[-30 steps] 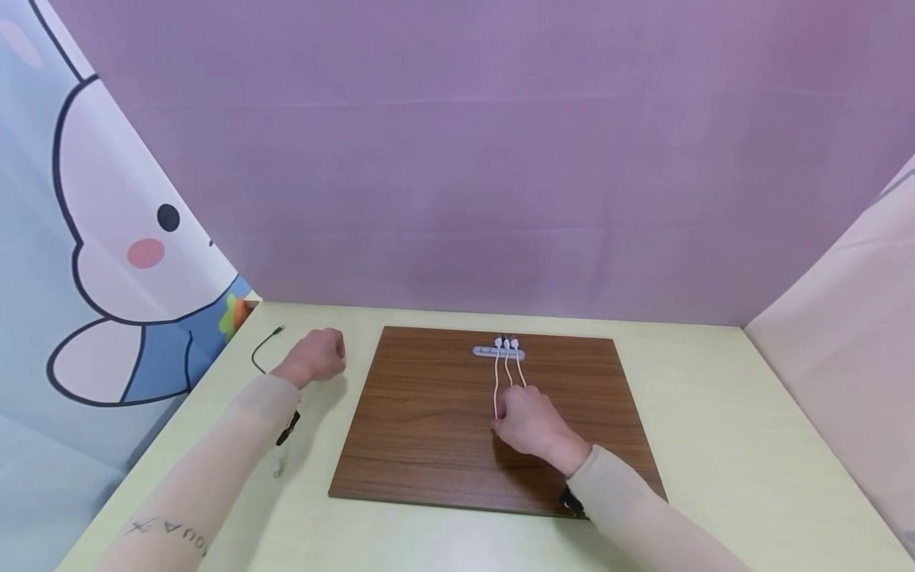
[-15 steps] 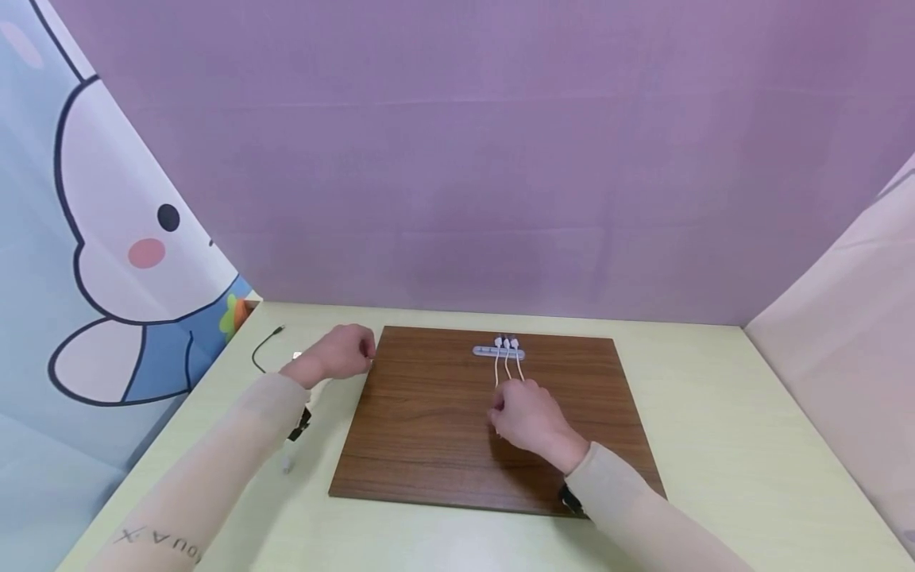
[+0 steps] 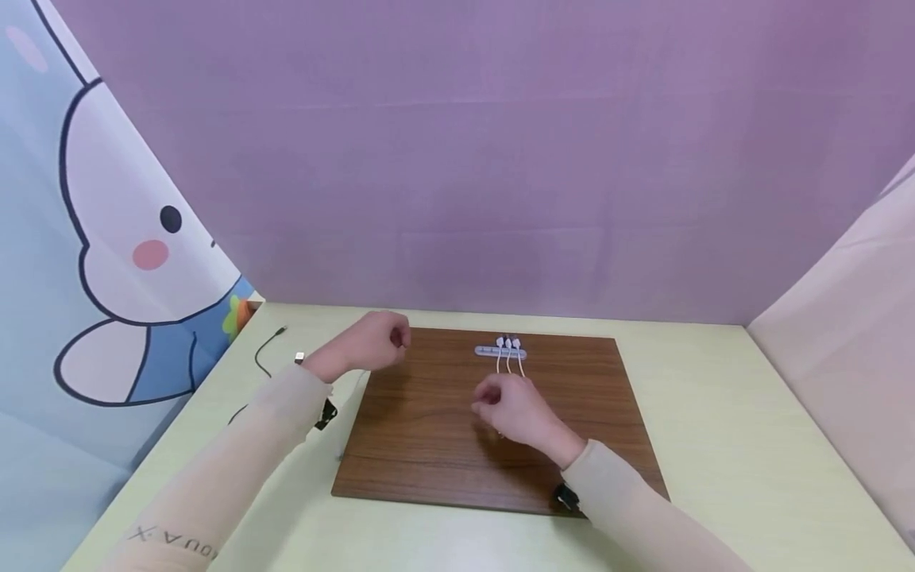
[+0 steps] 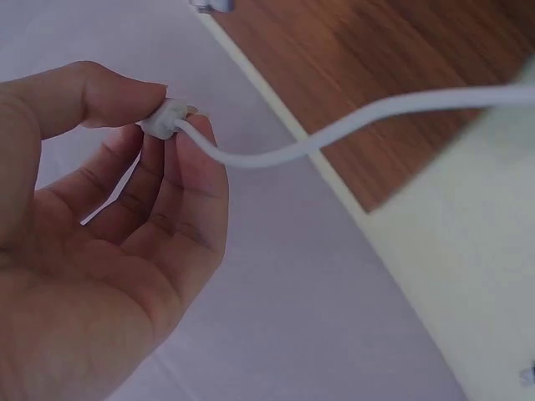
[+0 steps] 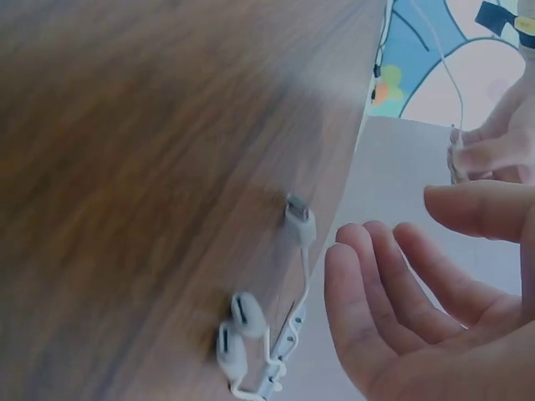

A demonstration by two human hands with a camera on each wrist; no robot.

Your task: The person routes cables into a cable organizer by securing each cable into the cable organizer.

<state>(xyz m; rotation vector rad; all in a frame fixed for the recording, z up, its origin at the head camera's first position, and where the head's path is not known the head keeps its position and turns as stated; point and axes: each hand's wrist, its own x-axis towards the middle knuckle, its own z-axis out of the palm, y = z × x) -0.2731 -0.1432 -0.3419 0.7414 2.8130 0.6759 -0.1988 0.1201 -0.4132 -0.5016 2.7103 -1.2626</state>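
My left hand (image 3: 373,340) is over the left back part of the brown wooden board (image 3: 415,453). Its thumb and fingertips pinch the white plug (image 4: 163,119) of a white cable (image 4: 267,159), which trails away to the right in the left wrist view. My right hand (image 3: 518,409) hovers over the middle of the board, thumb and fingers parted with nothing between them. Beside it in the right wrist view, three white cable ends lie on the wood, one a connector (image 5: 301,224) with a metal tip. Their cables run through a pale cable clip strip (image 3: 483,351) at the board's back.
A thin black cable (image 3: 264,349) lies on the pale table (image 3: 715,413) left of the board, partly hidden by the left forearm. A small plug (image 3: 299,357) shows near the left wrist. A purple cloth (image 3: 457,159) hangs behind the table.
My left hand has moved right, from above the table to above the board. The right hand has shifted slightly back, and its thumb and fingers have parted, away from the white cables.
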